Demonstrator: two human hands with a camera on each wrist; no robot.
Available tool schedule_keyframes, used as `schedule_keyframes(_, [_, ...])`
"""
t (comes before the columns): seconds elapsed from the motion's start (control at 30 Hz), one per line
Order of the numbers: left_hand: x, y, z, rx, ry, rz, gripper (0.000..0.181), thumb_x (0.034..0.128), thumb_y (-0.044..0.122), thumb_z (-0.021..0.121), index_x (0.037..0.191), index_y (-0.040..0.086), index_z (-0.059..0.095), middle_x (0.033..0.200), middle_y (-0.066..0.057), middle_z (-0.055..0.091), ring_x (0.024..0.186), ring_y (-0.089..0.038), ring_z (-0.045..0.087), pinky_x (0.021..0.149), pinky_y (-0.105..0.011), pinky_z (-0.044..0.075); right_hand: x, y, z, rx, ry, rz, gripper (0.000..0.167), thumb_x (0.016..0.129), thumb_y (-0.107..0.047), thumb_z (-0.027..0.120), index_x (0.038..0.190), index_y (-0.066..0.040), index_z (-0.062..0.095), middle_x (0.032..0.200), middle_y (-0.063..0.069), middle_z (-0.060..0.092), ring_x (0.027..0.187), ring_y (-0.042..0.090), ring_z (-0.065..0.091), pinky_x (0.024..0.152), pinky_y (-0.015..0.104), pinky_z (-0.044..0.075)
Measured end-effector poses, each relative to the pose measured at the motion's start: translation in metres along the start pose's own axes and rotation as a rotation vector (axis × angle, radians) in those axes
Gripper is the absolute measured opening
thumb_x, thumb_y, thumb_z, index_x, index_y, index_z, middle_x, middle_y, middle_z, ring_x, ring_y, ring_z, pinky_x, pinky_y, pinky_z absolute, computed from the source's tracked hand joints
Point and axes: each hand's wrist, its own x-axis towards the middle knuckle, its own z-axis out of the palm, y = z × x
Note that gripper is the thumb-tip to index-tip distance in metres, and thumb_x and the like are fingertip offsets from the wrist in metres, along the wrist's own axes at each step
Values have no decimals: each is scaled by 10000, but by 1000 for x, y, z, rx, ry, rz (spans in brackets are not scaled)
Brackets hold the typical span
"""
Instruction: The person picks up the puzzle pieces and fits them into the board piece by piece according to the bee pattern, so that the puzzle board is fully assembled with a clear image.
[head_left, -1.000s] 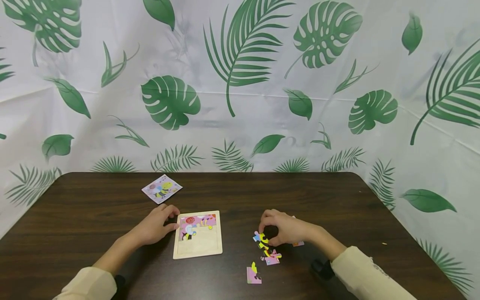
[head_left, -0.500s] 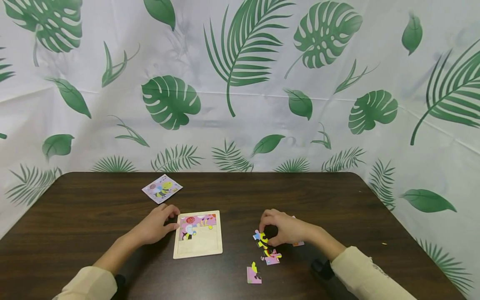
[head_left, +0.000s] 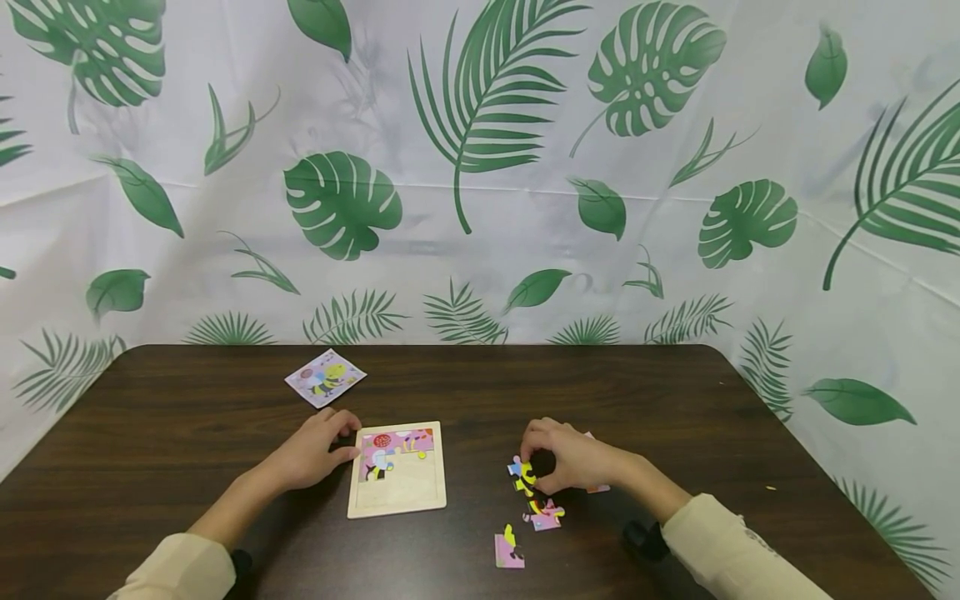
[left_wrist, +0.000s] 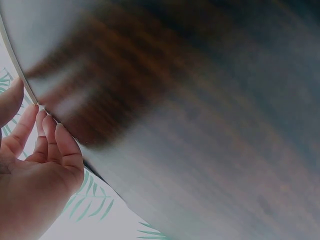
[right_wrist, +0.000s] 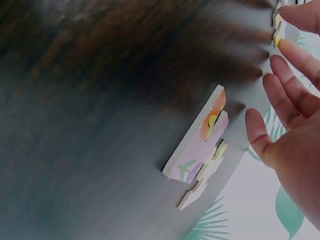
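Observation:
A square wooden puzzle tray (head_left: 397, 497) lies left of centre in the head view, with a few pink picture pieces fitted along its top and left side. My left hand (head_left: 315, 450) rests at the tray's left edge, thumb and forefinger tips touching the rim; the left wrist view shows those fingers (left_wrist: 24, 131) fairly straight. To the right, my right hand (head_left: 570, 454) pinches a yellow-and-black puzzle piece (head_left: 527, 473) between thumb and forefinger, low over the table. In the right wrist view that piece (right_wrist: 277, 30) is seen edge-on at the fingertips.
Loose pieces lie near the right hand: a pink one (head_left: 545, 518) and a pink-and-yellow one (head_left: 509, 553). Others sit partly behind the hand, including an orange-and-pink piece (right_wrist: 202, 142). A bee picture card (head_left: 326, 377) lies at the back left of the dark table (head_left: 465, 383).
The yellow-and-black piece at the right fingertips has shifted very slightly. Both hands and the tray stay nearly where they were.

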Motion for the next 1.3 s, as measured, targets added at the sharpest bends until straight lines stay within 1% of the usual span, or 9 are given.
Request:
schedule_keyframes(0.2, [0, 0, 0, -1, 0, -4, 217, 833, 82, 647, 1012, 31, 535, 902, -77, 485, 852, -249, 485, 747, -429, 419, 0, -1, -2, 1, -11, -3, 196, 749, -157, 709, 907, -169, 594, 989, -91, 490, 975, 116, 440, 827, 441, 324])
schedule_keyframes(0.47, [0, 0, 0, -1, 4, 1, 220, 831, 85, 651, 1011, 29, 537, 904, -80, 487, 853, -254, 487, 747, -435, 419, -4, -2, -2, 1, -35, -2, 248, 728, -188, 738, 929, -166, 593, 1028, -86, 474, 1010, 133, 420, 791, 397, 305])
schedule_keyframes(0.57, [0, -1, 1, 1, 4, -5, 224, 829, 86, 654, 1013, 33, 537, 903, -75, 486, 853, -249, 485, 749, -433, 418, -4, -2, 0, -8, -30, 11, 243, 727, -181, 739, 917, -174, 588, 1024, -90, 470, 1006, 133, 418, 791, 393, 307])
schedule_keyframes(0.67, [1, -2, 1, 4, 5, 8, 233, 827, 96, 659, 1012, 30, 535, 901, -74, 485, 845, -247, 485, 741, -428, 418, -3, -2, 1, -21, -23, 21, 229, 726, -172, 733, 897, -188, 582, 1018, -99, 467, 1001, 132, 419, 795, 396, 308])
schedule_keyframes(0.8, [1, -3, 2, 8, 14, 25, 233, 822, 99, 665, 1004, 30, 536, 891, -68, 483, 834, -242, 483, 732, -420, 414, -2, -2, 2, -37, -12, 11, 211, 724, -166, 716, 877, -200, 574, 1000, -106, 469, 981, 126, 421, 793, 398, 310])
schedule_keyframes(1.03, [2, -3, 2, 13, 16, 21, 238, 820, 107, 668, 1004, 31, 539, 886, -61, 482, 830, -239, 479, 731, -415, 411, -1, -2, 4, -69, 20, -12, 195, 717, -173, 709, 854, -194, 572, 968, -103, 488, 949, 116, 432, 779, 390, 319])
schedule_keyframes(1.3, [2, -2, 1, 11, 13, 18, 240, 822, 109, 666, 1009, 28, 538, 894, -68, 484, 838, -247, 481, 738, -423, 411, 0, -2, 4, -46, 42, 0, 203, 722, -162, 710, 869, -173, 570, 933, -109, 500, 928, 106, 443, 803, 400, 324])
